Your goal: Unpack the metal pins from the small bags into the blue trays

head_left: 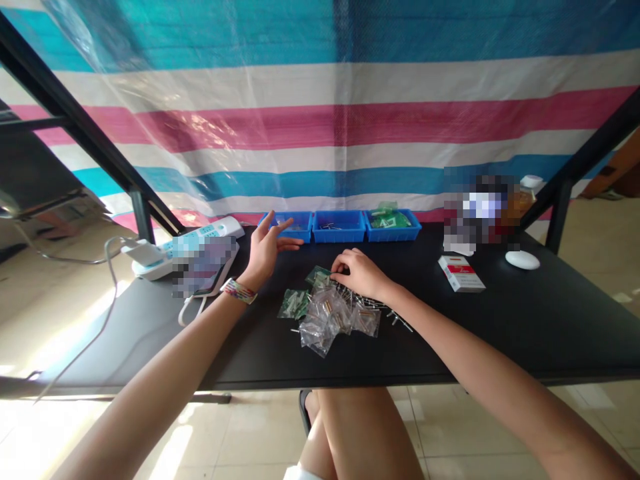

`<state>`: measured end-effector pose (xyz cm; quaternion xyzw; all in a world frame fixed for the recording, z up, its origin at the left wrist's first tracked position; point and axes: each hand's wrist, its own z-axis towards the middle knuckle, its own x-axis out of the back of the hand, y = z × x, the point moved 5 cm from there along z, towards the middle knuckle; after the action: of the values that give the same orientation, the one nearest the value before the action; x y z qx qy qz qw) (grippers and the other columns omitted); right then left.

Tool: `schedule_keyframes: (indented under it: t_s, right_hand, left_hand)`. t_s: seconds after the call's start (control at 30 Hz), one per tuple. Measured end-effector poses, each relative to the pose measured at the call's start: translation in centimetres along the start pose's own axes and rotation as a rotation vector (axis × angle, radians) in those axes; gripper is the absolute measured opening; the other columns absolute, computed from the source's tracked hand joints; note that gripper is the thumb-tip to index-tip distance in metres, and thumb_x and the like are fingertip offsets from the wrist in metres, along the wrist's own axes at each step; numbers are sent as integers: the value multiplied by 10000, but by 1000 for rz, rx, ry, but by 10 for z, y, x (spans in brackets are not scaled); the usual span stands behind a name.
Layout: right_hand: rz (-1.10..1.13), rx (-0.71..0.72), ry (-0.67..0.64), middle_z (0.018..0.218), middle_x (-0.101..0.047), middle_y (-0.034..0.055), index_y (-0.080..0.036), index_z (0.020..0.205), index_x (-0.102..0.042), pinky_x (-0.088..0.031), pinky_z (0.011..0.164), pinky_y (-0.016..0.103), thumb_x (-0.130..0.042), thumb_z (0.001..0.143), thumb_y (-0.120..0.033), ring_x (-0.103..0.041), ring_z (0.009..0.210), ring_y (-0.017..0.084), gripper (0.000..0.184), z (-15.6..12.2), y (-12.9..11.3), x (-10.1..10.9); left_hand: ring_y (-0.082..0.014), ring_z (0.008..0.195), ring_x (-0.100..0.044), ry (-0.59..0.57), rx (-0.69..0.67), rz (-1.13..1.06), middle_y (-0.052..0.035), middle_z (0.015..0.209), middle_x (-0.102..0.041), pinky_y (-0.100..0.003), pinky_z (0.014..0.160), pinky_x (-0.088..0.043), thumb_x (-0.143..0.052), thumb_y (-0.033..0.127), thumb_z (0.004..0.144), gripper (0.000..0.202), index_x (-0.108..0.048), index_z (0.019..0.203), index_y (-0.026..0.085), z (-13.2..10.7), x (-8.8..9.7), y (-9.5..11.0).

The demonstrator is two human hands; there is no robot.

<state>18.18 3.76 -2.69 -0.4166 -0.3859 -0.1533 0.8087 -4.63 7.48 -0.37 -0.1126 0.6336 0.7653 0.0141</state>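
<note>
Several small plastic packets lie heaped by the right hand.

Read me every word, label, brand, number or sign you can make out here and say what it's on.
No text here reads clearly.
Red-and-white box: print on its face, too small and blurred to read.
Green packet in the rightmost blue bin: pale marks, too blurred to read.
Pile of packets: nothing legible.
Elsewhere: nothing legible.
</note>
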Motion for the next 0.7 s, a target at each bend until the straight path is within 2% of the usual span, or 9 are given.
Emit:
schedule_keyframes:
  t_s: [0.1,0.17,0.27,0.37,0.5,0.57,0.63,0.7]
  right_hand:
    - [8,-2,-7,810,-681,37,-179,761,-714,-445,799,325,-755,837,-53,-588,837,195,153,1,2,-1]
    - [40,-17,9,793,-688,32,-183,743,-710,-449,795,321,-736,823,-40,-591,827,192,166,1,4,0]
    - [182,-72,85,786,-706,22,-185,759,-699,-472,773,310,-710,826,-66,-623,802,180,137,3,9,4]
    - [469,-197,171,772,-712,16,-184,812,-679,-499,675,287,-694,858,-182,-652,722,166,48,7,20,6]
    - [819,-292,246,751,-706,19,-184,849,-661,-505,532,251,-759,827,-425,-654,648,160,261,10,28,9]
    - [922,-305,271,762,-710,21,-181,847,-666,-538,533,246,-812,770,-484,-657,654,153,345,10,27,12]
    - [989,-321,282,764,-703,17,-180,842,-672,-568,539,244,-850,728,-517,-656,660,147,397,9,24,14]
    - [1034,-331,280,784,-700,15,-181,876,-688,-598,552,252,-868,713,-540,-663,683,147,433,8,20,14]
  left_hand:
    - [-187,696,-767,-29,-25,27,-159,1212,-756,-333,685,-636,-673,324,865,625,-511,1447,163,1,0,0]
    - [-179,674,-749,-63,-46,78,-112,1044,-778,-309,660,-616,-675,333,848,428,-620,1231,150,1,-1,0]
    - [-163,658,-711,-139,-89,180,-48,828,-734,-257,611,-565,-680,340,833,229,-656,968,156,0,-6,-1]
    - [-181,774,-707,-260,-121,270,-52,848,-732,-253,660,-558,-715,392,846,269,-692,979,160,-6,-18,-3]
    - [-221,984,-705,-432,-100,325,-100,1090,-758,-309,849,-575,-816,459,810,478,-712,1164,155,-21,-40,-6]
    - [-219,979,-710,-518,-64,304,-98,1066,-764,-324,882,-569,-829,463,809,510,-706,1191,149,-28,-49,-8]
    - [-205,896,-713,-571,-42,288,-84,976,-767,-313,834,-569,-817,478,823,440,-725,1089,141,-33,-54,-8]
    - [-183,794,-697,-566,-46,285,-67,891,-758,-292,752,-562,-810,494,824,393,-726,972,140,-34,-55,-5]
